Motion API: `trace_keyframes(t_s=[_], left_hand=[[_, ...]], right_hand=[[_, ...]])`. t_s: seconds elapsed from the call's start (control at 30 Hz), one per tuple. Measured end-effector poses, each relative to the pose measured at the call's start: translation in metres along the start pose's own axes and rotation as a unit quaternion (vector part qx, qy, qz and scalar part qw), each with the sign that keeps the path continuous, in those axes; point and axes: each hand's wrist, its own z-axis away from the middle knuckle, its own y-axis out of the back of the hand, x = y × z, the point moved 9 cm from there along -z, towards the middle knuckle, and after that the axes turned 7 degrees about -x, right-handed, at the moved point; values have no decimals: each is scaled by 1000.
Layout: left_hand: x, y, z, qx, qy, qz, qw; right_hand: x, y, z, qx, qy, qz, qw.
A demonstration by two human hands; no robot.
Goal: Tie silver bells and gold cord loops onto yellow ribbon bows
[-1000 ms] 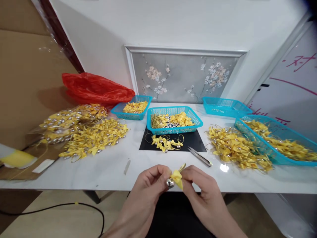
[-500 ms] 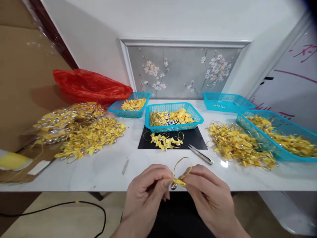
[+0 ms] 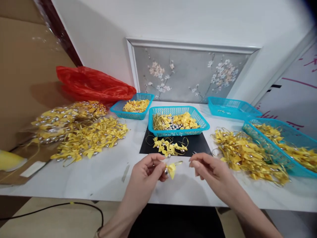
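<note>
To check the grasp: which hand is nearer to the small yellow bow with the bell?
Left. The left hand pinches the yellow bow from its left side; the right hand is to its right, apart from the bow.

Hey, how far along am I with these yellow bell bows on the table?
Done, it seems: the left heap and right heap of bows, plus a small bunch on the black mat. In hand: your left hand pinches one yellow bow with its bell; your right hand is beside its gold cord. Left: loose pieces lie in the middle basket.
</note>
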Motion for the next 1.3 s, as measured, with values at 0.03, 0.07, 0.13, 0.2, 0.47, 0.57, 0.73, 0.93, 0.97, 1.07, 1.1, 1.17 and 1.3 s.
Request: trace_keyframes(t_s=[0.03, 0.07, 0.13, 0.2, 0.47, 0.57, 0.73, 0.93, 0.97, 1.07, 1.1, 1.17, 1.3], left_hand=[[-2, -1, 0, 1, -1, 6, 1000], [-4, -3, 1, 1, -2, 12, 1000], [-6, -5, 2, -2, -6, 22, 1000], [-5, -6, 3, -4, -13, 30, 999], [-15, -2, 14, -18, -21, 66, 997], [-23, -2, 18, -30, -16, 78, 996], [-15, -8, 19, -65, -15, 72, 995], [-4, -15, 11, -92, -16, 14, 996], [-5, -15, 10, -90, -16, 6, 996], [-12, -15, 12, -79, -18, -18, 997], [-13, -13, 13, -71, -20, -27, 997], [-13, -4, 17, -44, -29, -47, 998], [-4, 29, 28, 20, -46, -82, 995]], right_hand=[[-2, -9, -3, -18, -2, -11, 1000], [-3, -19, -5, -35, -5, -22, 999], [-7, -38, -10, -63, -8, -44, 997], [-11, -51, -12, -78, -5, -66, 995], [-5, -87, -7, -127, -38, -267, 954], [-4, -99, -2, -140, -61, -304, 940], [-5, -92, 5, -118, -60, -281, 951], [-5, -58, 6, -41, -5, -111, 993], [-4, -59, 6, -53, -3, -97, 994], [3, -62, 7, -80, -1, -71, 994], [7, -62, 8, -80, -1, -61, 995], [12, -60, 7, -65, 4, -34, 997], [11, -46, 3, 7, 54, 83, 995]])
